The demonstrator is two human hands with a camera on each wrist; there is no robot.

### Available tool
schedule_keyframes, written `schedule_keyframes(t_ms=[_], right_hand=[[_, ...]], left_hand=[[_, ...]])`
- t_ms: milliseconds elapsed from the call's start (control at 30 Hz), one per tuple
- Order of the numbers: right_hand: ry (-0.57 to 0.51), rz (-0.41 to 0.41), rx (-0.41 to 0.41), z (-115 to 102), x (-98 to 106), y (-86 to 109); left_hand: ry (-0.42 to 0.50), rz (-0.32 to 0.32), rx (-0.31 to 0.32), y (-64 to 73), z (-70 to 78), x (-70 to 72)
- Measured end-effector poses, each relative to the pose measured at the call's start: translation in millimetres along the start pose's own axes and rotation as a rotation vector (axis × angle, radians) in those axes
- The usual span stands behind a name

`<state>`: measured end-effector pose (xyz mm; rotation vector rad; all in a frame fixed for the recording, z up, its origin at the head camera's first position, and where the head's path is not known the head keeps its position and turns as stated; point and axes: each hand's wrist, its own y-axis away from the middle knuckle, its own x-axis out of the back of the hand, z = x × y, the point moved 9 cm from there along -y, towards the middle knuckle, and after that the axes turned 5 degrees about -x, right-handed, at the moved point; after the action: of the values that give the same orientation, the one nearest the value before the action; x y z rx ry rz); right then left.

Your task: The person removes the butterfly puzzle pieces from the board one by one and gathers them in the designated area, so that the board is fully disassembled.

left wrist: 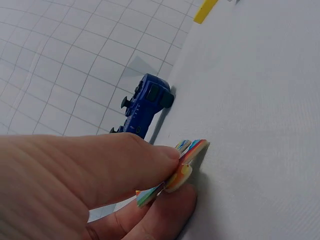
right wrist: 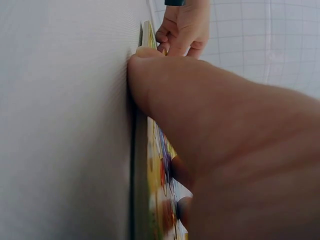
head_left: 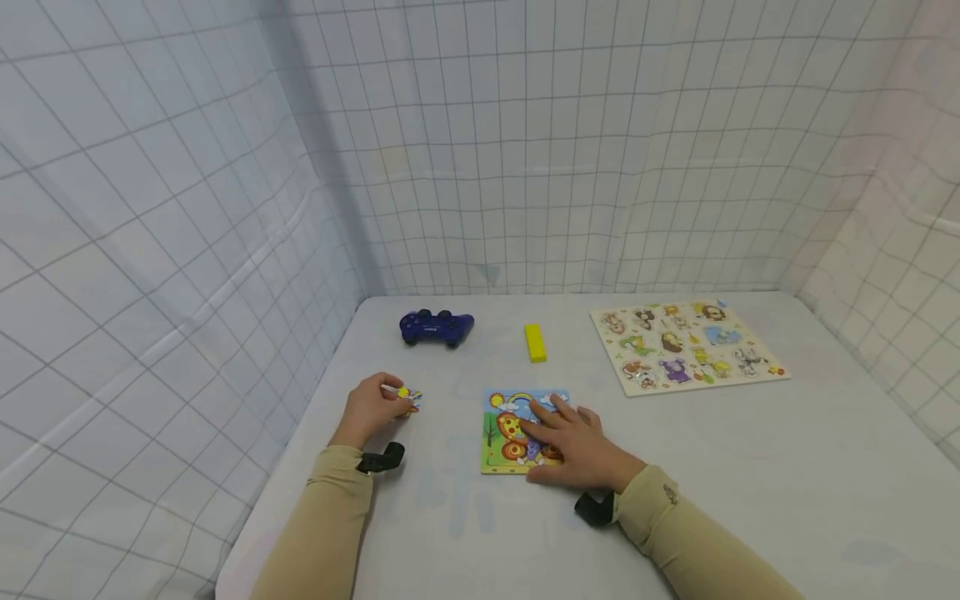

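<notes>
Between thumb and fingers, my left hand (head_left: 372, 408) pinches small colourful puzzle pieces (head_left: 409, 398); in the left wrist view the pieces (left wrist: 181, 172) look thin, and their exact number cannot be told. My right hand (head_left: 573, 446) lies with spread fingers over a square picture puzzle (head_left: 495, 433) showing a sun, a rainbow and a cartoon figure. Its fingertips rest on the picture, and the palm hides the lower right part. Seen from the right wrist, the thumb (right wrist: 165, 82) lies along the edge of the puzzle board.
Behind the left hand sits a blue game controller (head_left: 437, 327). A yellow block (head_left: 535, 342) lies beyond the puzzle. To the back right is a larger board with animal pieces (head_left: 686, 347). Gridded white cloth walls (head_left: 525, 167) stand around the white table (head_left: 750, 483).
</notes>
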<state>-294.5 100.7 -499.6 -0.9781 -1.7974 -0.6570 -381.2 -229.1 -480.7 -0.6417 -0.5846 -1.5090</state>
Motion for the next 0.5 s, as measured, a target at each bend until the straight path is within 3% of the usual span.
schedule_keyframes(t_ms=[200, 500], right_hand=[[-0.002, 0.002, -0.001, -0.2, 0.4, 0.0], [-0.011, 0.007, 0.004, -2.6, 2.0, 1.0]], left_hand=[[-0.044, 0.006, 0.019, 1.4, -0.3, 1.4], [-0.18, 0.016, -0.01, 3.4, 4.4, 1.0]])
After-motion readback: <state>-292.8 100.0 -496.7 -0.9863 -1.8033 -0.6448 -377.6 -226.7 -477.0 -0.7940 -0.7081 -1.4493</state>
